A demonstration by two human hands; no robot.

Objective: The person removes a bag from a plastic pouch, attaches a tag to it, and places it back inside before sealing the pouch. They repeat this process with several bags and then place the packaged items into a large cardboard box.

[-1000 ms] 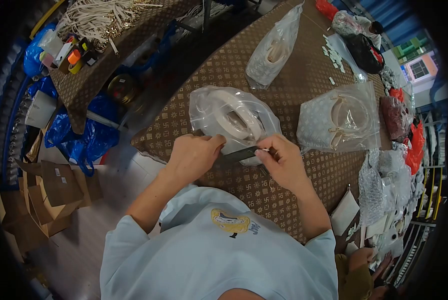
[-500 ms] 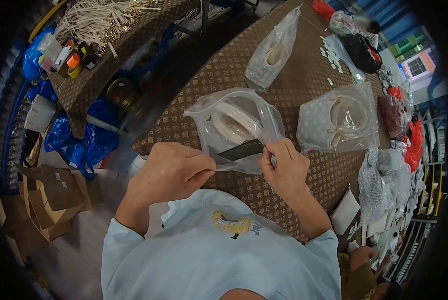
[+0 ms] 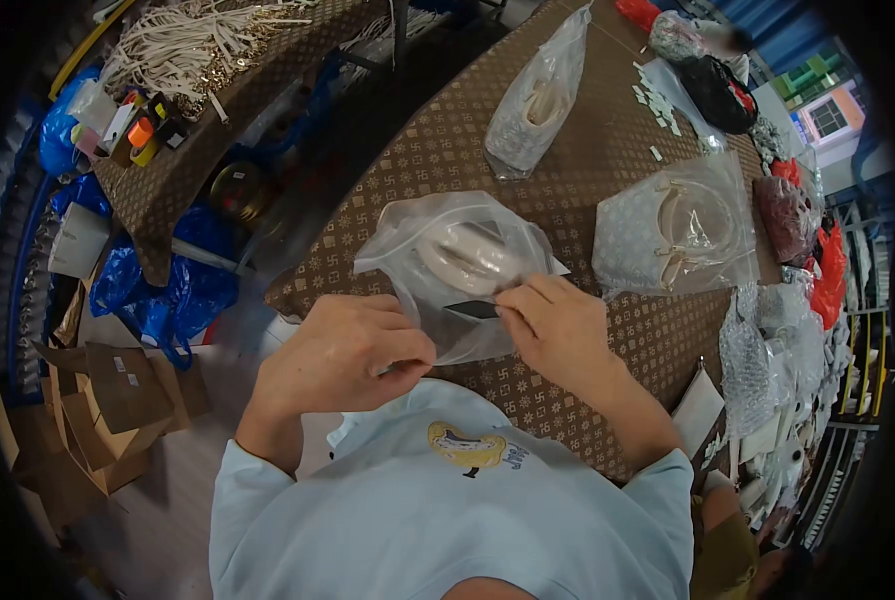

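Observation:
In front of me on the table lies a clear plastic zip bag [image 3: 378,250], its mouth toward me. A handbag with pale, thick curved handles [image 3: 458,250] is inside it. My left hand [image 3: 353,352] is closed in a pinch at the near left edge of the plastic. With my right hand [image 3: 558,325] I pinch the right end of a dark card [image 3: 473,309], which reaches in at the bag's near opening. My right fingertips hide part of the card.
Another bagged handbag [image 3: 648,240] lies to the right, and a third bagged handbag [image 3: 538,110] stands farther back. Small white tags [image 3: 658,105] are scattered behind. Bubble wrap [image 3: 746,345] covers the right edge. Cardboard boxes [image 3: 118,400] stand on the floor at left; a person's arm [image 3: 718,510] shows lower right.
The dark card has gone lower and farther into the bag, so less of it shows. My right hand moved slightly left with it. The bag's mouth has sagged and narrowed.

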